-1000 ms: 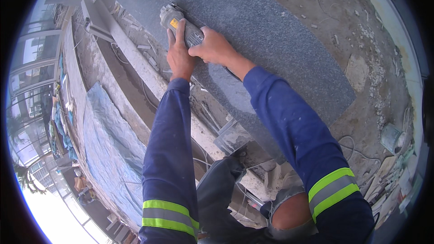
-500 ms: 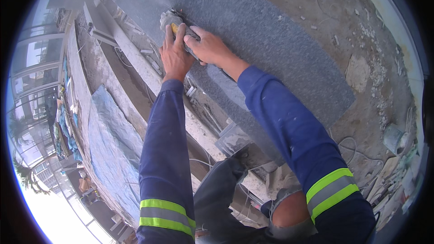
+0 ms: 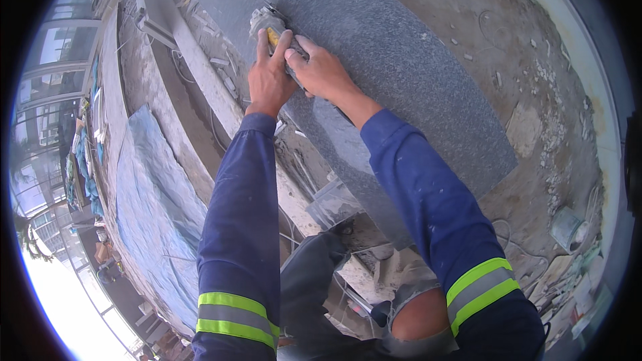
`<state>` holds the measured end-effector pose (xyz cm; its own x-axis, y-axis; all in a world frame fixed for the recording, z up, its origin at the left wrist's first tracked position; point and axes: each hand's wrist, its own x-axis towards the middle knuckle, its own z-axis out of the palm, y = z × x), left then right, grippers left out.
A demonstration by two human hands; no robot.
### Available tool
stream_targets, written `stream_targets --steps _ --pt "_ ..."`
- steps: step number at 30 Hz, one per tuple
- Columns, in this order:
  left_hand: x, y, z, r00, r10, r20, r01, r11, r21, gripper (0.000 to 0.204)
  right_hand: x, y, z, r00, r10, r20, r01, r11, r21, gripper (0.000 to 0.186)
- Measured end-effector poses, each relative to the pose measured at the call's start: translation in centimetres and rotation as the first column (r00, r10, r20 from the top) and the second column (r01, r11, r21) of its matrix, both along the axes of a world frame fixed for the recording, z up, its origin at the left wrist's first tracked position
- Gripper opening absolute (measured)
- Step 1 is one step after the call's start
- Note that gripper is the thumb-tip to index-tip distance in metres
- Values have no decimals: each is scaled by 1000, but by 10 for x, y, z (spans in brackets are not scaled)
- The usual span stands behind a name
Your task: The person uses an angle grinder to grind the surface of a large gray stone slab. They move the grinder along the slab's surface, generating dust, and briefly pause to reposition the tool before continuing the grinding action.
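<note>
A grey angle grinder (image 3: 265,21) with a yellow switch rests on the left edge of a long grey granite slab (image 3: 408,73). My left hand (image 3: 269,77) grips the grinder's body from the left, fingers spread over it. My right hand (image 3: 319,70) clasps the rear of the tool from the right, lying on the slab. Both forearms wear dark blue sleeves with yellow reflective bands. The grinder's disc is hidden under its guard and my fingers.
A concrete ledge (image 3: 200,67) runs along the slab's left side, with a blue tarp (image 3: 154,194) below it. Dusty ground with rubble and a cable (image 3: 555,134) lies to the right. A small bucket (image 3: 568,227) stands at the lower right. My knee (image 3: 418,311) shows through torn trousers.
Both hands and the grinder have shifted slightly along the slab's edge, and the view has tilted a little. The grip on the tool is unchanged.
</note>
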<state>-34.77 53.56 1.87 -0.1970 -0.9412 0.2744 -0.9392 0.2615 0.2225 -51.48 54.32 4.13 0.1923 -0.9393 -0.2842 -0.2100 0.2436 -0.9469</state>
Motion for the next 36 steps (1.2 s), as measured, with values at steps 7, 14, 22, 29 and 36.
stream_targets --steps 7,14,22,29,36 --pt "-4 4 4 999 -5 48 6 1000 -26 88 -2 1 -7 1000 14 -16 -14 1000 -1 73" --pt "-8 10 8 999 11 47 -11 1000 8 89 -5 7 -2 999 8 -40 -10 999 -45 72" --pt "-16 18 13 998 33 58 -35 999 40 89 -12 14 1 1000 10 -4 -10 1000 9 72" --pt "-18 21 15 997 35 72 -38 999 37 88 -14 17 2 1000 -4 -21 3 1000 -21 72" --pt "-9 4 11 997 45 64 -50 995 86 91 -7 5 7 1000 2 -1 -2 999 38 73"
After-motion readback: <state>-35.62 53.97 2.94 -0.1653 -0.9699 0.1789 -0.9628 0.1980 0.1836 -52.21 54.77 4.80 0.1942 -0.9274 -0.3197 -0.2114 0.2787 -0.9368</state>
